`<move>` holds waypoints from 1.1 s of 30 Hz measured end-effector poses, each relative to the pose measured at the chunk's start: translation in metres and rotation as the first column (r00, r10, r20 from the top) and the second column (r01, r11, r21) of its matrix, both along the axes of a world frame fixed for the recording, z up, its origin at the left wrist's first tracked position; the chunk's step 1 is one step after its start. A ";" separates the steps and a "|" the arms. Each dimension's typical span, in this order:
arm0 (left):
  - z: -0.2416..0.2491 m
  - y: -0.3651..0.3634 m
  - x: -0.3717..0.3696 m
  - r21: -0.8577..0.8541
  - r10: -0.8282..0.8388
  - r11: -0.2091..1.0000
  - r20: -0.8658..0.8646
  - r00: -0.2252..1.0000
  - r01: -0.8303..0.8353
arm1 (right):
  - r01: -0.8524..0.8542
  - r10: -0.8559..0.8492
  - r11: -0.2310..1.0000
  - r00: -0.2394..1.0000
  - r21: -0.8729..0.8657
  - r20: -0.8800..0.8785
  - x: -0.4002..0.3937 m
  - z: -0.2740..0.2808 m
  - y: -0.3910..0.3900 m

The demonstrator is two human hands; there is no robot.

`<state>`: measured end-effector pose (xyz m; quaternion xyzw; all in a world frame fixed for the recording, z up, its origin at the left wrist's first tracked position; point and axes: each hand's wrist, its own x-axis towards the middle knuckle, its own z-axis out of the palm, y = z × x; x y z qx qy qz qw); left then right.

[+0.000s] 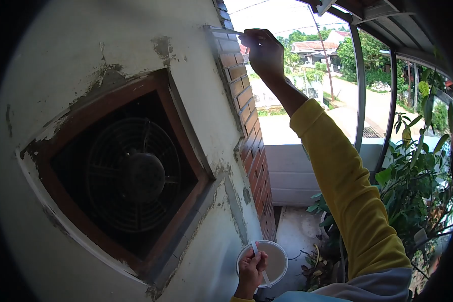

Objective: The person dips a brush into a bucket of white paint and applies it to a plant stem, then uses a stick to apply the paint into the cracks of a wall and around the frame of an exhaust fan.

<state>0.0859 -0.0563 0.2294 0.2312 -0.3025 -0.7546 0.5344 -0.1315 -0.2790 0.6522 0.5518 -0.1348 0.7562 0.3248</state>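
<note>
My right hand (262, 52), in a yellow sleeve, is raised at the top beside the brick-faced wall edge. Its fingers are closed on a thin, light-coloured tool (228, 31) that points left. The tool's far end is blurred against the wall edge, so its kind cannot be made out. Low in the view, my left hand (251, 272) is closed around the flat white handle (267, 278) of a round white bucket (286, 261). The handle crosses the bucket's mouth, and pale, smooth-looking contents (273, 255) show inside.
A cream wall (206, 100) with grey patches fills the left, around a brown wooden frame (186, 136) holding a fan (143, 176). Brick facing (248, 118) runs down its edge. A low white wall (292, 168), leafy plants (412, 171) and metal posts (360, 90) stand right.
</note>
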 end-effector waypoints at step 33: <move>-0.006 0.001 0.004 0.012 0.049 0.999 0.026 0.998 -0.049 | -0.063 0.056 0.996 0.994 0.069 0.098 -0.001 0.053 -0.008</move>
